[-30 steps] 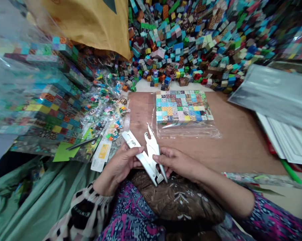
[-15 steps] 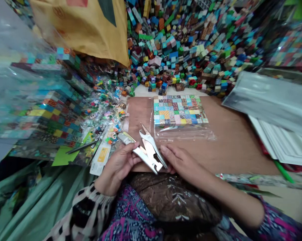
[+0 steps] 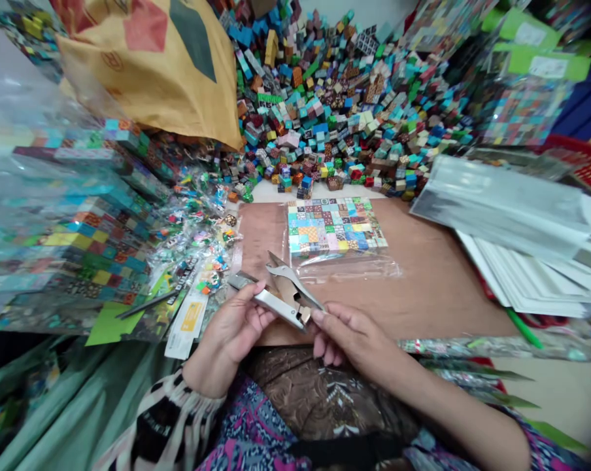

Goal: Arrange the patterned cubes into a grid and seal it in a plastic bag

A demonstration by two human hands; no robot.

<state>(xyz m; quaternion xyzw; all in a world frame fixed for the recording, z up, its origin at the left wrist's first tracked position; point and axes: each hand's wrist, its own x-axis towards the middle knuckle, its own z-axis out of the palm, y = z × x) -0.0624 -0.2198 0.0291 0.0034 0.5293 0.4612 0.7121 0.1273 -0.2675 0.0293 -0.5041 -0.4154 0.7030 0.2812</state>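
A silver plier-type stapler lies tilted in front of me, its jaws spread. My left hand grips its lower bar between thumb and fingers. With thumb and fingertips closed, my right hand pinches the stapler's rear end; a small part at that end is too blurred to make out. Beyond the hands, a block of many-coloured patterned cubes in a clear plastic bag rests on the brown board.
Loose bricks are heaped at the back, beside a yellow bag. Small clear packets and wrapped cube blocks crowd the left. White sheets and clear sleeves are piled on the right, near a red basket.
My right hand has shifted its hold from beside the stapler's handle to its rear end. The stapler has tilted slightly, and my view has swung a little up and right.
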